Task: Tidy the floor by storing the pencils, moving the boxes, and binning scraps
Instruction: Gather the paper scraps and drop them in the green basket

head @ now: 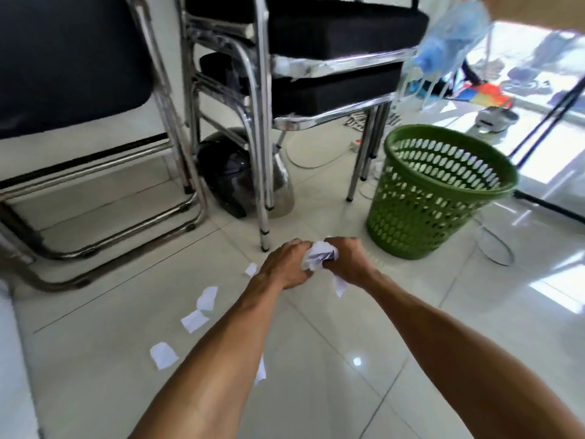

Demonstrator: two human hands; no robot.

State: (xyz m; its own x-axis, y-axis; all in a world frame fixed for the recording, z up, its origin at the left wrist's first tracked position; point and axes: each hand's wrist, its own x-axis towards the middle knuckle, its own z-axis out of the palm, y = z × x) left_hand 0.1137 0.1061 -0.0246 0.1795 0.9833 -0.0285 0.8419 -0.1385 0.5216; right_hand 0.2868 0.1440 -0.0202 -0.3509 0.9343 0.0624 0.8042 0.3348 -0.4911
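Both left hand and right hand pinching paper wad, green bin near, scraps on open tiles

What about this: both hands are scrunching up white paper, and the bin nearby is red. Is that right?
Not quite. The head view shows the bin is green, not red. The rest holds: the left hand and the right hand are both scrunching up the white paper.
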